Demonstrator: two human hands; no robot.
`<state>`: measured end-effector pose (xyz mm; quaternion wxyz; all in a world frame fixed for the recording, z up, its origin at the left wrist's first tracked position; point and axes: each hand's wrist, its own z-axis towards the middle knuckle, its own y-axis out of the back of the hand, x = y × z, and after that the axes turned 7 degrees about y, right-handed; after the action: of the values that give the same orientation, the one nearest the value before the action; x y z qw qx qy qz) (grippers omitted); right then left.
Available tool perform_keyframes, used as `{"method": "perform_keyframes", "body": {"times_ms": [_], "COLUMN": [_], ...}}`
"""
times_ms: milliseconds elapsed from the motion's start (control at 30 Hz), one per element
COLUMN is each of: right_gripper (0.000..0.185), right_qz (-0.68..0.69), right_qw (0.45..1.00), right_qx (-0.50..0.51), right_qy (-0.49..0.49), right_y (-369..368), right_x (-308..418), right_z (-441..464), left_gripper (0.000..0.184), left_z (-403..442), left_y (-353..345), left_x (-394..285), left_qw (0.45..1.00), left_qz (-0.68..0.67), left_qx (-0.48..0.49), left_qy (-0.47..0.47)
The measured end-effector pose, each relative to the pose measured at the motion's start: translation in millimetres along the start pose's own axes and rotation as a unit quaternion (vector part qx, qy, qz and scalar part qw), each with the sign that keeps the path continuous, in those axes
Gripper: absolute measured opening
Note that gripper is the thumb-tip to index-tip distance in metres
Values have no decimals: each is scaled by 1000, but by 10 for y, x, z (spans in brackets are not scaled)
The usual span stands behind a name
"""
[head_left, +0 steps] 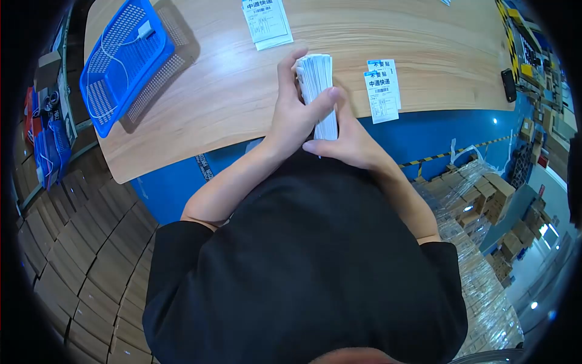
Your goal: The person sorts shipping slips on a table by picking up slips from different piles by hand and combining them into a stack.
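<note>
A thick stack of white paper slips (316, 82) stands on edge between my hands near the table's front edge. My left hand (299, 112) grips its left side and top, with the thumb across the front. Around the lower right side of the stack is my right hand (348, 136), its thumb at the bottom end. Right of the stack, two overlapping printed labels (382, 94) lie at the table edge. Another small pile of printed labels (268, 25) lies beyond the stack, to the upper left.
The wooden table (212, 91) spans the front. A blue plastic basket (124, 67) with a white cable and plug stands at its left. A black phone-like object (508, 85) lies at the right edge. Cardboard boxes (494, 197) are stacked on the right.
</note>
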<state>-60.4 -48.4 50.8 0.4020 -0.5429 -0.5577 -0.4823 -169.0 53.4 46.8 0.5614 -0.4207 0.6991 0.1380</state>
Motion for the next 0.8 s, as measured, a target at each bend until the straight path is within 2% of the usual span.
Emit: {"method": "perform_keyframes", "body": {"times_ms": [33, 100, 167, 233, 300, 333, 367, 400, 433, 500, 567, 633, 700, 767, 800], "right_gripper": [113, 107, 104, 100, 98, 98, 99, 99, 99, 98, 91, 79, 66, 57, 57], "right_qz": [0, 90, 60, 28, -191, -192, -285, -376, -377, -431, -433, -245, -150, -267, -269], "right_qw": [1000, 994, 997, 998, 974, 973, 950, 918, 918, 890, 894, 945, 951, 902, 900], "right_qx": [1, -17, -31, -48, -121, -125, -126, -124, -125, -130, -100, -142, -268, -335, -338], "right_qy": [0, -58, -48, -36, -7, -7, 6, 18, 17, 77, 44, 164, 22, -60, -62], "right_y": [-25, -49, -56, -72, -128, -134, -138, -141, -141, -127, -57, 205, 623, 973, 1085], "right_x": [50, 144, 150, 156, 167, 182, 208, 229, 238, 264, 324, 176, 109, -270, -542], "right_z": [2, 16, 2, -1, 2, 20, 30, 28, 25, 18, -39, -135, -244, -292, -294], "left_gripper": [76, 77, 80, 84, 76, 68, 60, 44, 44, 42, 44, 47, 48, 47, 46], "left_z": [-3, 18, 8, 3, -33, -39, -53, -59, -50, 3, 47, 78, 68, 75, 82], "left_y": [12, 47, 81, 96, 50, 16, -7, 1, 16, 74, 195, 327, 461, 532, 578], "left_x": [-5, -33, -67, -52, -1, 9, 12, -5, -7, -13, 57, 104, 161, 186, 201], "left_qw": [1000, 1000, 1000, 995, 989, 981, 970, 959, 959, 938, 928, 935, 926, 920, 913], "left_qz": [0, 20, 0, -78, -115, -152, -188, -212, -213, -261, -289, -266, -290, -289, -294], "left_qx": [-1, 6, 13, 0, -7, 3, 12, 12, 14, 17, 40, 90, 110, 163, 185], "left_qy": [0, -8, 16, 66, 87, 120, 155, 187, 187, 226, 231, 217, 216, 207, 216]}}
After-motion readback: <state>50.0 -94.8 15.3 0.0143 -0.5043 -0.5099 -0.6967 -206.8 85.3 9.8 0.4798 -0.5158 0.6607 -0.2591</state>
